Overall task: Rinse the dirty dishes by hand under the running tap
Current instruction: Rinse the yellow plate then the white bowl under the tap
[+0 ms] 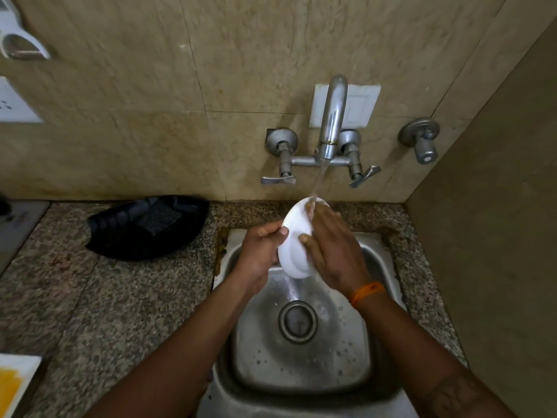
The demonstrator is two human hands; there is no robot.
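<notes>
Dish (294,254) tilted under the stream (320,176): left hand (260,245) pinches its rim, right hand (333,251) presses flat.

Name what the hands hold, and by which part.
The left hand grips the white plate by its left rim; the right hand lies flat over its right side.

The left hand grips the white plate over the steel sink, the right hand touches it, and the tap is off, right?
No, the curved metal tap is running: the head view shows its stream hitting the round white plate. The left hand grips it over the steel sink while the right hand touches it.
</notes>
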